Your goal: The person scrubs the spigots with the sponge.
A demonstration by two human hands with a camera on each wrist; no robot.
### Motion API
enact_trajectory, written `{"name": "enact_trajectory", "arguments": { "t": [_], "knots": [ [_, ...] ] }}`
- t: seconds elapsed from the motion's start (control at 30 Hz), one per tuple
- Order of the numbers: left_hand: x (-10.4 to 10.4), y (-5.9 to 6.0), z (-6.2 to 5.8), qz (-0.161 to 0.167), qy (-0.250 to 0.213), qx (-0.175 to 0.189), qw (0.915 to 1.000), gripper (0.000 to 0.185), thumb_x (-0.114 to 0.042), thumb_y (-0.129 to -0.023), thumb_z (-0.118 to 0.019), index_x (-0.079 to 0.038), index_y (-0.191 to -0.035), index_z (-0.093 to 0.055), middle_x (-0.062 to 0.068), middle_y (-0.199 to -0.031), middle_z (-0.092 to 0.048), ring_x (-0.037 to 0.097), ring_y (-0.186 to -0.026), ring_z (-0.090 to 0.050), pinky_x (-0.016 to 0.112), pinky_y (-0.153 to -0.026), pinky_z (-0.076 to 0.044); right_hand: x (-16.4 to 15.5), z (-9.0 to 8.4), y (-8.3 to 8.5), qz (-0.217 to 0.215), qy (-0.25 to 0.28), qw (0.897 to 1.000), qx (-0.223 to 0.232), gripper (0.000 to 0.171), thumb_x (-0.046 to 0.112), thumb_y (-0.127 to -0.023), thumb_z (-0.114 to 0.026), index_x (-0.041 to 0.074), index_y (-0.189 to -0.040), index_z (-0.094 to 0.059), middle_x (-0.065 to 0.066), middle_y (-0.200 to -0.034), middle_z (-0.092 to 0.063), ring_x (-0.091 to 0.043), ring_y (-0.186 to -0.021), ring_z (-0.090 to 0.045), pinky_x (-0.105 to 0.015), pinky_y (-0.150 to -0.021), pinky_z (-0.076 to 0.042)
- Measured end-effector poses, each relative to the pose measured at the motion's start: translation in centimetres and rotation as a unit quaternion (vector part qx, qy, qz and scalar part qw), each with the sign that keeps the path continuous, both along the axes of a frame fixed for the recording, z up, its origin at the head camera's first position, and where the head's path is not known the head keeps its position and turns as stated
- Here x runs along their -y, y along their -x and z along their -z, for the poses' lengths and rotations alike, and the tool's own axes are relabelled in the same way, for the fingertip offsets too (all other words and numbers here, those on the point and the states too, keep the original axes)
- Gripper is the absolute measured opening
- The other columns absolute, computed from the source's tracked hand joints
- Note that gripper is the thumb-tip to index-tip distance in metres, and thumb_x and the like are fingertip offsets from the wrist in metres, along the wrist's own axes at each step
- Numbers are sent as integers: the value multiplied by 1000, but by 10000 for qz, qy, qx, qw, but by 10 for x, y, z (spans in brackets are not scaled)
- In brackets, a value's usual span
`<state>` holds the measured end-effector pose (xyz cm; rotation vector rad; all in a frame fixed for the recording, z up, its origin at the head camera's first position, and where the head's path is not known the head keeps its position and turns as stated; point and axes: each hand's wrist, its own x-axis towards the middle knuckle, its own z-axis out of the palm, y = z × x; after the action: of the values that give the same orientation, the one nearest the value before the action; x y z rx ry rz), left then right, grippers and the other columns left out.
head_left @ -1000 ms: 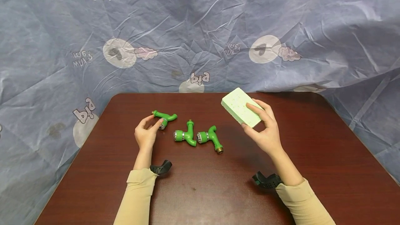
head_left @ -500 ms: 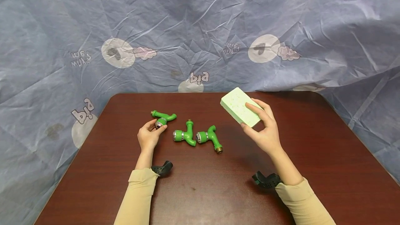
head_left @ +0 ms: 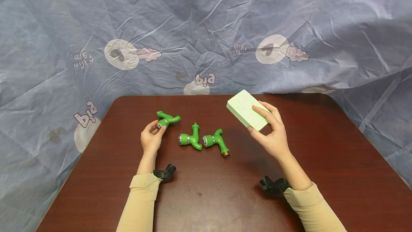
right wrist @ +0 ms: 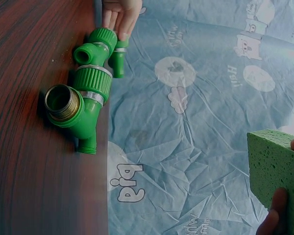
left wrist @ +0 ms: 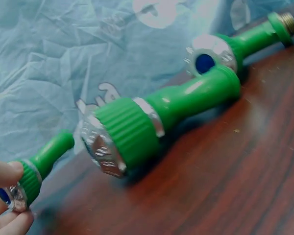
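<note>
My left hand (head_left: 151,139) pinches the ribbed knob of a green faucet (head_left: 168,119) between thumb and fingers, at the left of the table; in the left wrist view this faucet (left wrist: 51,152) shows at the lower left. Held above the table on the right is a pale green sponge (head_left: 247,110), gripped by my right hand (head_left: 273,135) with thumb and fingers on its faces. The sponge (right wrist: 272,166) shows its pores in the right wrist view. Two more green faucets, a middle faucet (head_left: 193,138) and a right faucet (head_left: 219,142), lie between my hands, knobs pointing left.
The brown wooden table (head_left: 206,196) runs back to a blue-grey printed cloth (head_left: 206,28) hanging behind its far edge. Black wrist mounts, one on the left (head_left: 165,172) and one on the right (head_left: 275,185), stick inward from the cream sleeves.
The left faucet has turned and shifted slightly, its knob now pointing more to the left. My left fingers have moved onto that knob. My right hand keeps the sponge nearly still.
</note>
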<state>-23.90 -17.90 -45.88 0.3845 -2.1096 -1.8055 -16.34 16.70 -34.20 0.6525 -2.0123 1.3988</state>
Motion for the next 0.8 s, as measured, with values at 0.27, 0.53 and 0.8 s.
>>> {"name": "enact_trajectory", "arguments": {
  "t": [0.27, 0.53, 0.8],
  "knots": [
    [0, -2, -24, 707, -1033, -301, 9917, 48, 1, -83, -69, 1, -129, -54, 17, -127, -54, 26, -115, -55, 20, -85, -50, 0, 0, 1, 6, -4, 10000, -10, 51, -17, -66, -67, -13, -116, -57, -28, -130, -42, -17, -116, -43, -14, -74, -41],
    [-11, -11, -52, 1949, -1103, -848, 9709, 49, 7, -81, -68, 5, -127, -54, 20, -124, -56, 18, -106, -61, 24, -82, -53, 0, -2, -1, -2, 16, 10000, 18, 51, -18, -66, -66, -13, -116, -57, -29, -130, -41, -15, -115, -44, -14, -73, -42],
    [-25, -20, -65, 2820, -1102, -1204, 9454, 48, 11, -80, -67, 10, -126, -53, 11, -119, -61, 15, -102, -62, 26, -82, -53, 1, -3, -2, -6, -14, 10000, 21, 51, -18, -66, -67, -13, -116, -57, -30, -130, -41, -13, -114, -45, -14, -73, -42]
  ]
}}
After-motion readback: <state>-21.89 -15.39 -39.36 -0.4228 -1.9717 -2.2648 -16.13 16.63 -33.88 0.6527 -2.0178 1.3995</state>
